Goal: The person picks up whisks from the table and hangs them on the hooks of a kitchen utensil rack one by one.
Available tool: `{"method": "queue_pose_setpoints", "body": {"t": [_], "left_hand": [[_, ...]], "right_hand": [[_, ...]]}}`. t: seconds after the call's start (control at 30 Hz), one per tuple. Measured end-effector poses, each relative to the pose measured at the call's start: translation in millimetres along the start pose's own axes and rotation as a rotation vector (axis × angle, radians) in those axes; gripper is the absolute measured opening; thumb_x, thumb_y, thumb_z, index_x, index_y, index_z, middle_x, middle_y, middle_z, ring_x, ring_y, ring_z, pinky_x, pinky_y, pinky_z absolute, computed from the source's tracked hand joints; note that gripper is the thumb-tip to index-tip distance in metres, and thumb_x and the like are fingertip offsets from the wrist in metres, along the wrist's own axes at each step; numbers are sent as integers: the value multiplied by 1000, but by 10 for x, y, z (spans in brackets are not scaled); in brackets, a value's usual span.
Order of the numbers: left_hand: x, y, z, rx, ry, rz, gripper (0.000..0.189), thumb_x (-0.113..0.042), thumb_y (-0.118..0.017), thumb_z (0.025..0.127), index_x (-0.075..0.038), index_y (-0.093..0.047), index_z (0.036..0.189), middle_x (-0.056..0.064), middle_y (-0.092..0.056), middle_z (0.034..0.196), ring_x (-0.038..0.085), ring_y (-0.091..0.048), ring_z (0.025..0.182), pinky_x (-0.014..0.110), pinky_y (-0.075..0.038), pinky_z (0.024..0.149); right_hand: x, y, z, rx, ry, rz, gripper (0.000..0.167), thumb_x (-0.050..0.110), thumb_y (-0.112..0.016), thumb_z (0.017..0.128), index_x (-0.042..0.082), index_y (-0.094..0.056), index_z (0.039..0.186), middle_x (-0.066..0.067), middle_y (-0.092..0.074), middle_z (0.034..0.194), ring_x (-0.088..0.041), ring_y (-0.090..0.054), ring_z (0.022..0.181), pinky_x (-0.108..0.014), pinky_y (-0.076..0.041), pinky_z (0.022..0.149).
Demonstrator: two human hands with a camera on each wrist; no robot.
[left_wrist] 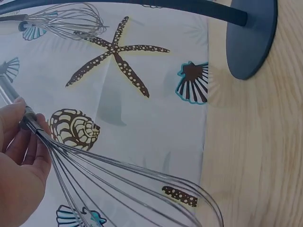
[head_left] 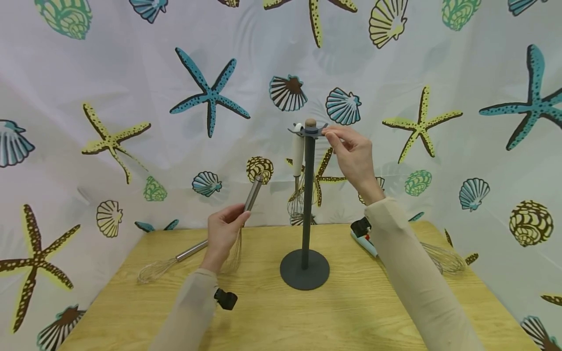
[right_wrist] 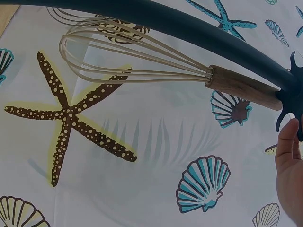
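Observation:
My left hand [head_left: 224,234] grips a whisk [left_wrist: 29,116] by its metal handle, wires pointing down, left of the dark stand [head_left: 307,204]. At the stand's top, my right hand [head_left: 353,153] pinches an arm of the hooked rack [head_left: 311,130] between thumb and fingers. A white-handled whisk [head_left: 298,153] hangs from the rack's left side. The right wrist view shows a wooden-handled whisk [right_wrist: 244,87] hanging by the post; in the head view the post mostly hides it. Fingertips of the right hand [right_wrist: 289,161] touch the rack, partly cut off by the frame edge.
Another metal-handled whisk [head_left: 191,251] lies on the wooden table [head_left: 263,317] at left. Under my right forearm lies a light-blue handle [head_left: 364,243], with whisk wires [head_left: 445,258] beyond the sleeve. A patterned curtain [head_left: 246,146] stands behind the table.

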State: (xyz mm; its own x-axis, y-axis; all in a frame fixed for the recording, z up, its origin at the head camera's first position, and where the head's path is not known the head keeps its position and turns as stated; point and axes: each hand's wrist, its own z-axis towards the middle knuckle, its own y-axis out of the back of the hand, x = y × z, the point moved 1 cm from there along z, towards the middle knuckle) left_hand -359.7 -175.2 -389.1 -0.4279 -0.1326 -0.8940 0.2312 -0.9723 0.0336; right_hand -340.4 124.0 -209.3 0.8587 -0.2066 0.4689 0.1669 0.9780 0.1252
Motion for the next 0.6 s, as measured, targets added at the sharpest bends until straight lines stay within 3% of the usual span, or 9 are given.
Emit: {"method": "queue_pose_setpoints", "body": {"t": [0.33,0.5,0.6], "left_hand": [[-171,-102,13,-10,24,-62,33,-14,-81,82,-5,-74,112,1,-74,99,8,-68,87,17,-55,73],[-251,-164,11,3,18,-46,33,-16,-80,83,-7,-73,115,6,-73,105,10,-68,90,18,-54,75],[-328,-224,27,5,1,-40,32,-18,-80,84,-10,-74,115,8,-72,108,11,-68,91,18,-54,74]], "right_hand": [[-328,-7,36,-8,13,13,18,7,-62,96,-4,-74,104,-19,-69,112,0,-60,93,-14,-45,65],[-319,-17,30,-5,30,18,18,8,-62,96,-4,-74,103,-18,-70,111,-3,-62,93,-15,-46,65],[-176,-14,18,-5,29,17,18,3,-61,96,-9,-72,103,-24,-68,110,2,-60,92,-14,-44,64]]}}
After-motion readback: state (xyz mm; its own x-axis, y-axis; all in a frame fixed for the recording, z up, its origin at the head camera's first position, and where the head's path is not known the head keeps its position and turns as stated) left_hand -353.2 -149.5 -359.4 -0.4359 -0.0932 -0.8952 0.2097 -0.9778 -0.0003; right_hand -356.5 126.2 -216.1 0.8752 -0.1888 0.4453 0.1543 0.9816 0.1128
